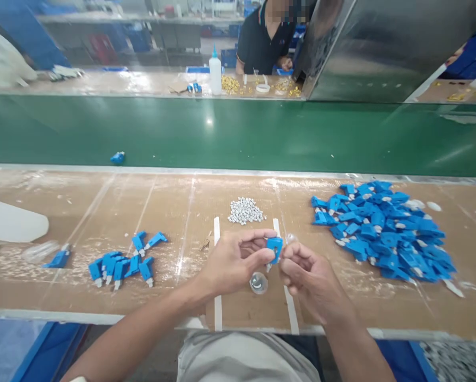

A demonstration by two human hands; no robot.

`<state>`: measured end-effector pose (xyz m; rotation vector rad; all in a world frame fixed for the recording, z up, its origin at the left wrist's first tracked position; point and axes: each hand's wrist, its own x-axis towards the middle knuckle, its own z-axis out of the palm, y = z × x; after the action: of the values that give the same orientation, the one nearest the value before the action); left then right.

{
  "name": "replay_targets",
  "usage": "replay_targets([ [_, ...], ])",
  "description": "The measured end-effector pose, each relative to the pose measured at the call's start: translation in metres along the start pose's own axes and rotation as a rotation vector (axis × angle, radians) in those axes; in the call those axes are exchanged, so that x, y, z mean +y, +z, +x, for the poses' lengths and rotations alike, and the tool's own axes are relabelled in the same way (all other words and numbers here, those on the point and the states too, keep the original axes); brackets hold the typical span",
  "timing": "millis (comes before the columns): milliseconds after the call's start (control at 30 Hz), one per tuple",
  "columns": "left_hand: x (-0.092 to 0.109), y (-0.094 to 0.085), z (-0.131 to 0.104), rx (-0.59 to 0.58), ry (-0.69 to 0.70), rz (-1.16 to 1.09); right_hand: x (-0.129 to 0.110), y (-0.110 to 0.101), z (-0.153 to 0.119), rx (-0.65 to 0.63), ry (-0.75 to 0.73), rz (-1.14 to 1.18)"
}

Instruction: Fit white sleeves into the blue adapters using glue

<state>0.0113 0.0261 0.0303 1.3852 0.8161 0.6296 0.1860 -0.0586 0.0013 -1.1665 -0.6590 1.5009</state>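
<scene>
In the middle of the table my left hand (238,260) pinches a blue plastic part (275,249) between thumb and fingers. Close against its right side is my right hand (311,273), fingers closed in a pinch; whatever they hold is too small or hidden to name. A small clear piece (291,239) shows just above the right fingertips. Below the hands stands a small round clear cup (258,283). Beyond them lies a heap of small grey-white pieces (245,210).
A large pile of blue parts (384,231) covers the right; a smaller group (120,267) lies left. Behind runs a green belt (230,132) carrying one blue part (118,157). Across it, a person (261,42) works beside a white bottle (215,74) and yellow pieces (230,85).
</scene>
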Motion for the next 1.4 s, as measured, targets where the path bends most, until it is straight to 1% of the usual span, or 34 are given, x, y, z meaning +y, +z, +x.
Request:
replay_targets([
  [67, 0.009, -0.012, 0.043, 0.072, 0.057, 0.332, -0.004, -0.010, -0.003, 0.066, -0.007, -0.013],
  [100, 0.015, -0.021, 0.070, 0.129, 0.080, 0.546, -0.007, -0.016, -0.005, 0.097, -0.018, -0.034],
  [133, 0.022, -0.031, 0.098, 0.225, 0.052, 0.801, -0.008, -0.021, -0.009, 0.113, -0.031, -0.062],
  [200, 0.040, -0.049, 0.153, 0.325, 0.034, 0.950, -0.011, -0.031, -0.015, 0.106, -0.052, -0.109],
  [267, 0.054, -0.060, 0.201, 0.373, 0.020, 1.036, -0.011, -0.041, -0.020, 0.081, -0.067, -0.123],
  [333, 0.062, -0.060, 0.235, 0.376, 0.032, 1.094, -0.009, -0.053, -0.022, 0.084, -0.064, -0.119],
  [367, 0.062, -0.055, 0.245, 0.367, 0.050, 1.116, -0.007, -0.059, -0.023, 0.097, -0.053, -0.115],
  [400, 0.061, -0.047, 0.252, 0.348, 0.078, 1.135, -0.006, -0.065, -0.024, 0.110, -0.042, -0.114],
  [433, 0.057, -0.035, 0.256, 0.314, 0.113, 1.150, -0.005, -0.070, -0.024, 0.118, -0.034, -0.117],
  [467, 0.052, -0.020, 0.257, 0.258, 0.152, 1.161, -0.005, -0.074, -0.024, 0.121, -0.031, -0.120],
  [500, 0.046, -0.002, 0.256, 0.173, 0.191, 1.168, -0.006, -0.077, -0.024, 0.119, -0.033, -0.124],
  [567, 0.032, 0.038, 0.251, -0.049, 0.253, 1.169, -0.010, -0.079, -0.023, 0.108, -0.041, -0.130],
  [600, 0.025, 0.057, 0.249, -0.160, 0.270, 1.166, -0.013, -0.079, -0.023, 0.104, -0.043, -0.135],
  [667, 0.013, 0.088, 0.246, -0.304, 0.280, 1.168, -0.019, -0.078, -0.022, 0.107, -0.054, -0.155],
  [733, 0.004, 0.106, 0.246, -0.355, 0.279, 1.181, -0.022, -0.079, -0.024, 0.121, -0.080, -0.179],
  [800, 0.001, 0.110, 0.246, -0.355, 0.277, 1.192, -0.022, -0.081, -0.027, 0.129, -0.103, -0.187],
  [867, 0.002, 0.105, 0.243, -0.321, 0.277, 1.189, -0.019, -0.084, -0.030, 0.134, -0.111, -0.188],
  [967, 0.010, 0.087, 0.225, -0.233, 0.263, 1.141, -0.014, -0.084, -0.033, 0.130, -0.120, -0.208],
  [1067, 0.020, 0.061, 0.190, -0.160, 0.207, 1.065, -0.010, -0.077, -0.037, 0.110, -0.121, -0.236],
  [1133, 0.025, 0.041, 0.162, -0.176, 0.124, 0.940, -0.008, -0.068, -0.037, 0.096, -0.124, -0.266],
  [1200, 0.027, 0.020, 0.133, -0.248, 0.008, 0.634, -0.003, -0.058, -0.036, 0.076, -0.128, -0.325],
  [1267, 0.024, -0.001, 0.104, -0.286, -0.113, 0.218, 0.005, -0.046, -0.033, 0.047, -0.128, -0.407],
  [1300, 0.020, -0.010, 0.091, -0.276, -0.169, 0.032, 0.010, -0.039, -0.030, 0.034, -0.131, -0.450],
  [1333, 0.016, -0.019, 0.077, -0.251, -0.216, -0.108, 0.016, -0.033, -0.028, 0.023, -0.138, -0.487],
  [1400, 0.006, -0.032, 0.051, -0.195, -0.291, -0.317, 0.027, -0.021, -0.022, 0.010, -0.164, -0.546],
])
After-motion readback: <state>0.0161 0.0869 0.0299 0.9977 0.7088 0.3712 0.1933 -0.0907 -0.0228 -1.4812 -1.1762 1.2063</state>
